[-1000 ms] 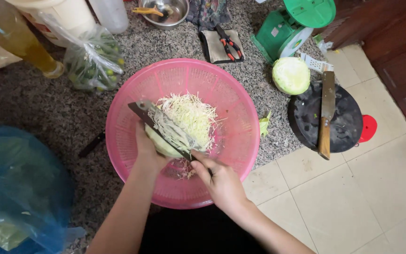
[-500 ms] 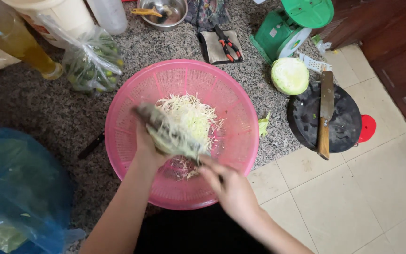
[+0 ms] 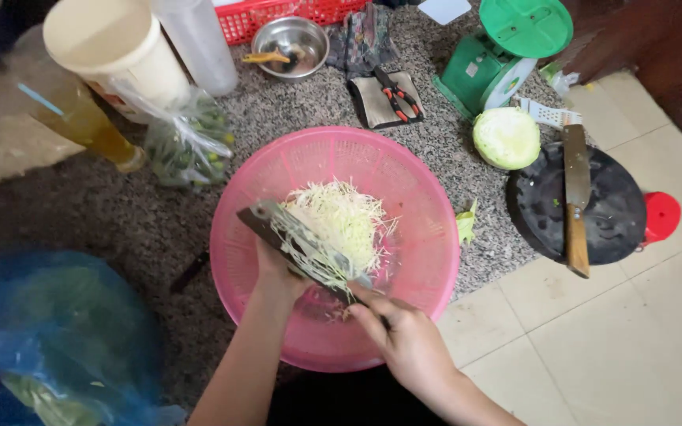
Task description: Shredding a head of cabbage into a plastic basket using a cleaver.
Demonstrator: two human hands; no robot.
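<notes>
Over the pink basket [image 3: 420, 315], near the bench's front edge: my left hand [image 3: 278, 272] cups the cabbage piece, mostly hidden; my right hand [image 3: 404, 339] has its fingers pressed around the slicer [image 3: 294, 237] handle. Risk: blade close to my left fingers; a slip cuts them. Shreds [image 3: 341, 217] heaped mid-basket. Basket overhangs the edge and could tip. Open room rightward is scant: half cabbage [image 3: 507, 138], dark board [image 3: 617, 213] with cleaver [image 3: 575, 197].
</notes>
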